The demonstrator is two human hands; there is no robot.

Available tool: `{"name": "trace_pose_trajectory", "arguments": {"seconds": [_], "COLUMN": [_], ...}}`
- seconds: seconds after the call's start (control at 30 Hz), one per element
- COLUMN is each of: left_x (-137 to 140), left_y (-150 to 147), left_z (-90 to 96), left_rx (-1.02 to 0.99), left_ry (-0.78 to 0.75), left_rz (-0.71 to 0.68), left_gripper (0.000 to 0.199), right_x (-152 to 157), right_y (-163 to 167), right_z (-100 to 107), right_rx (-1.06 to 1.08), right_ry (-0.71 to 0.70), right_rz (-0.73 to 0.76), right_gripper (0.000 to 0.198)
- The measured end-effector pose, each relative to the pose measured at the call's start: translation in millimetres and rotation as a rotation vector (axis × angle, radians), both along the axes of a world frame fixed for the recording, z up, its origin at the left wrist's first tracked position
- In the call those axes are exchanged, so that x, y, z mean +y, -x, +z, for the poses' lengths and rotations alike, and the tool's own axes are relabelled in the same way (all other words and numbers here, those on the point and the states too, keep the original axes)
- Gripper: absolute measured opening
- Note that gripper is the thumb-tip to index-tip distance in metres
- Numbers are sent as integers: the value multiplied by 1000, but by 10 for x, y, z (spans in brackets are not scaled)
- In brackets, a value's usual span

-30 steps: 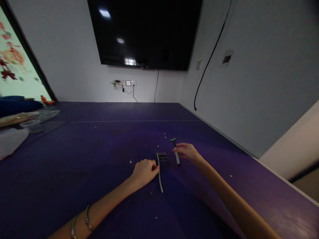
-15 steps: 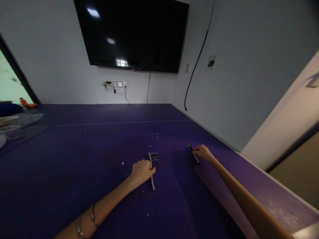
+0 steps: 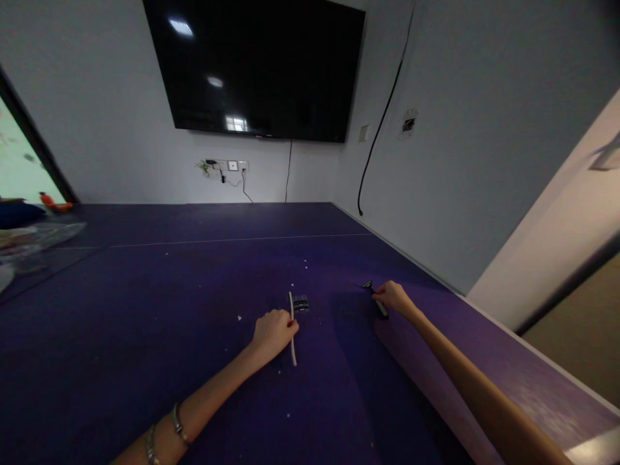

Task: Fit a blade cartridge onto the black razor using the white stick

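Observation:
My left hand is closed around a thin, pale, slightly bent strip, whose two ends stick out above and below the fist; I cannot tell what it is made of. Just beyond its upper end, a small clear-and-black plastic case lies on the purple tabletop. To the right, my right hand pinches a razor by its dark handle with a light stripe. The razor's head points up and to the left, away from me, close to the table.
White crumbs are scattered over the surface. Clear plastic wrapping and an orange object sit at the far left. A black cable hangs down the right wall, and a large television is mounted ahead.
My left hand has shifted slightly left and away from me, and the pale strip moved with it, standing a little apart from the plastic case. My right hand and razor are nearly still.

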State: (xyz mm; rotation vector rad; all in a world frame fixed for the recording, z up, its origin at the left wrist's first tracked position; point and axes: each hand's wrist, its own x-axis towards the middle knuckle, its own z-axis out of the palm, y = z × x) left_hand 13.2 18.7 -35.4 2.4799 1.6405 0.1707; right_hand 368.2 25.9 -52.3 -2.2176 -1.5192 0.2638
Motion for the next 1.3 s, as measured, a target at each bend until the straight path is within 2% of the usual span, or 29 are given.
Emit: {"name": "trace_pose_trajectory", "arguments": {"seconds": [0.1,0.2,0.3,0.37,0.47,0.57,0.73,0.87,1.0,1.13,1.2,1.3], "left_x": [-55,-153,-276,-352,-430,-465,-510,-504,-322,21,200,421], "left_y": [10,-58,-183,-268,-360,-414,-480,-490,-395,-214,-129,-40], "left_z": [116,223,296,327,358,374,364,342,312,210,128,-7], "left_rx": [-26,-45,-71,-81,-85,-80,-65,-151,-198,-149,-153,-171], "left_ry": [-16,-52,-80,-107,-148,-161,-126,-161,-227,-239,-266,-207], "left_rz": [-15,-22,-65,-99,-143,-157,-164,-215,-223,-123,-121,-162], "left_gripper": [32,34,35,34,32,32,34,34,27,20,26,46], "right_x": [-19,-62,-179,-289,-436,-516,-577,-601,-525,-381,-319,-255], "right_y": [79,390,899,1225,1538,1643,1632,1449,945,253,-42,-320], "right_z": [71,178,303,378,436,412,343,380,403,332,271,173], "right_rx": [6,128,754,1046,1285,1352,1286,1208,976,572,339,113], "right_ry": [-52,-117,-173,-147,-74,-28,-65,-94,-144,-197,-193,-126], "right_rz": [-2,72,232,267,293,271,267,275,224,98,18,-43], "right_gripper": [8,16,27,33,37,36,32,30,28,28,27,25]}}
